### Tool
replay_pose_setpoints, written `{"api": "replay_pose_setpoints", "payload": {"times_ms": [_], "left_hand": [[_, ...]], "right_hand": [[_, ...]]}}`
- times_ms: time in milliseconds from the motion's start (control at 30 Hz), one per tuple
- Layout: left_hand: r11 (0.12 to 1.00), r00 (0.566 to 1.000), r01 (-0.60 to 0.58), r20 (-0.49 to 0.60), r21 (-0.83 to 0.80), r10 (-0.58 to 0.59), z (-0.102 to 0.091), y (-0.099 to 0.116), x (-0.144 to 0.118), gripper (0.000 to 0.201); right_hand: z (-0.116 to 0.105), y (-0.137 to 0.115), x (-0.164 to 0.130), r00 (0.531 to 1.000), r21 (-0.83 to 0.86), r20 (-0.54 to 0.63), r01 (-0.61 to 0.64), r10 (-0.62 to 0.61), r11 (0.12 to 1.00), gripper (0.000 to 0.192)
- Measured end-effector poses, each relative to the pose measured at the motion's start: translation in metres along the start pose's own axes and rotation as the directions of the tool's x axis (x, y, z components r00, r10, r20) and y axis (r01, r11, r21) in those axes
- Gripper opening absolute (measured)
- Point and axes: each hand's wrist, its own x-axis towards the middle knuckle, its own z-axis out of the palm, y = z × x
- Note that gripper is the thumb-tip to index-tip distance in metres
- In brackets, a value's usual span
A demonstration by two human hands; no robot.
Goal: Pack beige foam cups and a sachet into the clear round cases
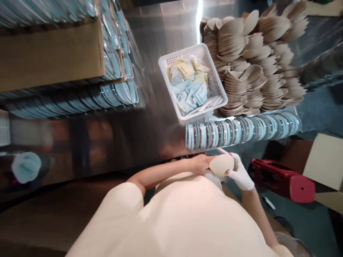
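A cream oval piece (pixel 221 165) is held close to my body, just below the table's front edge. My right hand (pixel 239 174), in a white glove, grips its right side, with the thumb in front and other fingers behind. My bare left hand (pixel 198 163) reaches across to its left edge, fingers together against it and their tips partly hidden. Just beyond my hands lies a long row of round, clear and pale-blue pieces (pixel 242 130). Behind that row stand stacks of brown, shell-shaped pieces (pixel 243 84).
A white perforated basket (pixel 183 116) holds yellow, blue and white packets (pixel 191 91). On the left, a cardboard box (pixel 50 55) has rows of round clear pieces around it. A red device (pixel 288 182) stands at right beside an open carton (pixel 325 160). The metal table (pixel 150 132) is shiny.
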Motion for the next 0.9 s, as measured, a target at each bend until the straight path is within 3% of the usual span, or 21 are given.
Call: {"api": "replay_pose_setpoints", "payload": {"times_ms": [67,167,233,267,300,367,433,533,633,700,767,900], "left_hand": [[0.998,0.998,-0.009,-0.066,-0.056,0.006,0.002,-0.003,-0.012,0.05],[0.983,0.944,-0.054,-0.329,-0.174,-0.006,-0.009,-0.014,-0.033,0.068],[0.999,0.876,-0.021,-0.483,-0.025,0.006,-0.033,-0.019,-0.044,0.069],[0.992,0.864,0.023,-0.502,0.123,0.042,-0.051,-0.021,-0.046,0.064],[0.955,0.879,0.069,-0.471,0.289,0.079,-0.07,-0.021,-0.046,0.063],[0.831,0.954,0.1,-0.29,0.547,0.077,-0.108,-0.022,-0.037,0.074],[0.733,0.992,0.097,-0.127,0.674,-0.014,-0.136,-0.025,-0.023,0.089],[0.667,0.993,0.103,-0.038,0.737,-0.112,-0.156,-0.03,-0.005,0.104],[0.654,0.99,0.117,-0.037,0.748,-0.135,-0.162,-0.032,0.001,0.107],[0.648,0.986,0.147,-0.055,0.747,-0.16,-0.165,-0.03,0.001,0.113],[0.63,0.977,0.191,-0.086,0.753,-0.193,-0.166,-0.026,0.001,0.12],[0.608,0.972,0.215,-0.11,0.764,-0.206,-0.164,-0.021,0.001,0.121]], "right_hand": [[0.01,0.018,0.008,0.992,0.094,0.11,-0.072,0.062,0.993,0.102],[0.021,0.04,0.015,0.952,0.104,0.268,-0.18,0.146,0.978,0.099],[0.028,0.046,0.018,0.958,0.078,0.24,-0.18,0.157,0.98,0.094],[0.033,0.046,0.021,0.976,0.043,0.166,-0.148,0.139,0.988,0.092],[0.04,0.044,0.025,0.993,-0.021,0.067,-0.092,0.094,0.995,0.088],[0.058,0.037,0.038,0.989,-0.249,-0.132,0.028,-0.062,0.968,0.081],[0.085,0.028,0.058,0.951,-0.523,-0.224,0.065,-0.211,0.85,0.075],[0.136,0.022,0.101,0.944,-0.788,-0.209,-0.008,-0.256,0.616,0.064],[0.173,0.034,0.143,0.967,-0.877,-0.153,-0.038,-0.203,0.478,0.061],[0.175,0.051,0.157,0.968,-0.89,-0.074,0.043,-0.238,0.453,0.06],[0.161,0.069,0.158,0.939,-0.885,-0.026,0.138,-0.343,0.445,0.058],[0.127,0.093,0.152,0.872,-0.883,-0.105,0.139,-0.479,0.448,0.055]]}}
